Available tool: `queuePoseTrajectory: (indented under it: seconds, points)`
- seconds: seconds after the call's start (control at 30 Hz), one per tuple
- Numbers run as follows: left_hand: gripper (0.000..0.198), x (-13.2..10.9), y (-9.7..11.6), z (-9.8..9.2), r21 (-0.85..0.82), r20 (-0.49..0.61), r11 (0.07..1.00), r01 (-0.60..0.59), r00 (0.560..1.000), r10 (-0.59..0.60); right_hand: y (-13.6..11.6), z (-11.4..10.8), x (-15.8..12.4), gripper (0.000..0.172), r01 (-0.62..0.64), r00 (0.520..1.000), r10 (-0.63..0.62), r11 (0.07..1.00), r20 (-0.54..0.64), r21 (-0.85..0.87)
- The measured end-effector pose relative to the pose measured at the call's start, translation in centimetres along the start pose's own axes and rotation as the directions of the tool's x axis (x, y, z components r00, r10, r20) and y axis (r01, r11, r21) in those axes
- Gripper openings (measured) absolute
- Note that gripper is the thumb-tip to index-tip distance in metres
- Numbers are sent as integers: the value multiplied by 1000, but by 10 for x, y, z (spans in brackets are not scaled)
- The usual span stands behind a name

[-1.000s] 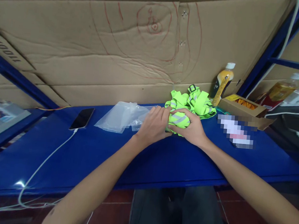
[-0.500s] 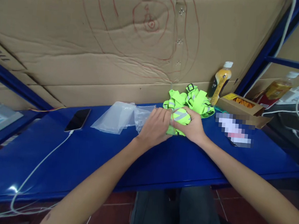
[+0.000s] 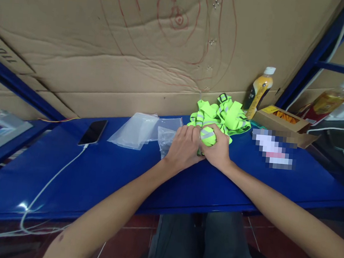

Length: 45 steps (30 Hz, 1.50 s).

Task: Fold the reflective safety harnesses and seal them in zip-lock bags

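My left hand [image 3: 185, 147] is closed around the mouth of a clear plastic bag [image 3: 164, 139], whose crumpled end sticks out to the left. Pressed against it, my right hand [image 3: 218, 150] grips a rolled neon-yellow reflective strap [image 3: 208, 136] with grey stripes. The roll's left end goes in behind my left fingers, so how far it sits inside the bag is hidden. Just behind my hands lies a loose heap of reflective straps [image 3: 233, 116] with a black buckle. Flat clear bags [image 3: 134, 130] lie on the blue table left of my left hand.
A phone [image 3: 93, 132] with a white charging cable [image 3: 56, 179] lies on the blue table [image 3: 119, 176] at left. At right stand a drink bottle [image 3: 259, 92], an open cardboard box [image 3: 284, 119] and a blurred-out item [image 3: 272, 149]. Cardboard [image 3: 122, 40] walls the back.
My right hand has closed further over the strap roll and moved nearer my left hand. Less of the roll shows now. The whole view has shifted slightly.
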<state>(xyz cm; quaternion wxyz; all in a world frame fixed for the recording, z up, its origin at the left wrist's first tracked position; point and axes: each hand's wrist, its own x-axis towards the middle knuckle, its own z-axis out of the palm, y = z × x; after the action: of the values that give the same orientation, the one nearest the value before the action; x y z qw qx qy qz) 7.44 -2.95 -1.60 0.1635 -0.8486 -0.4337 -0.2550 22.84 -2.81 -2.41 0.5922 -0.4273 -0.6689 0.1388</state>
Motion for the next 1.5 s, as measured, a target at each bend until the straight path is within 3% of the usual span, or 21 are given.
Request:
queuePoseTrajectory:
  seconds: [0.1, 0.23, 0.3, 0.4, 0.47, 0.6, 0.73, 0.83, 0.93, 1.0, 1.1, 1.17, 1.23, 1.3, 1.37, 1.5]
  points:
    - [70, 1, -4, -1, 6, 23, 1000, 7, 1000, -7, 0, -1, 2, 24, 19, 998, -19, 1000, 67, 3]
    - [71, 2, -16, -1, -85, 37, 996, 32, 999, -29, 7, -12, 11, 27, -31, 956, 0, 995, 294, 99]
    - [69, 2, -23, -1, -158, 48, 986, 45, 998, -38, 12, -20, 18, 34, -84, 908, 9, 984, 420, 160]
    - [70, 1, -29, 1, -222, 67, 972, 71, 996, -57, 18, -32, 30, 53, -163, 792, -6, 962, 610, 221]
    - [71, 1, -29, 3, -235, 48, 969, 73, 997, -63, 19, -37, 35, 56, -216, 746, -5, 944, 666, 248]
    - [74, -1, -26, 3, -175, -15, 984, 36, 999, -39, 12, -37, 35, 52, -327, 752, 73, 904, 655, 274]
    - [76, 0, -27, 0, -9, -26, 999, -33, 999, 33, 3, -27, 22, 69, -385, 797, 198, 895, 570, 227]
    - [73, 0, -27, -1, 65, 6, 996, -64, 998, 64, -1, -16, 10, 64, -287, 861, 208, 952, 464, 107]
    - [68, -1, -24, 2, 50, 0, 997, -51, 999, 52, -2, -7, 4, 57, -150, 935, 133, 988, 328, 27]
    - [70, -1, -22, 5, 13, -32, 999, -30, 999, 31, -1, -5, 5, 53, -119, 953, 104, 992, 284, 36]
    - [78, 1, -25, 9, -57, -114, 998, -28, 993, 21, 1, -12, 15, 46, -218, 891, 124, 961, 436, 172]
    - [80, 3, -29, 11, -88, -173, 995, -44, 985, 28, 3, -21, 25, 47, -379, 798, 146, 876, 585, 298]
    - [78, 5, -34, 11, -93, -204, 995, -40, 979, 20, 4, -30, 32, 52, -479, 760, 156, 790, 631, 383]
    - [71, 5, -37, 10, -74, -197, 997, -29, 980, 14, 6, -35, 36, 49, -417, 811, 138, 818, 569, 396]
    - [65, 4, -37, 8, -58, -155, 998, -28, 988, 18, 8, -34, 34, 39, -258, 858, 62, 911, 511, 323]
    - [46, 3, -28, 5, -55, -64, 997, -45, 997, 42, 5, -17, 22, 22, -25, 879, -43, 990, 475, 136]
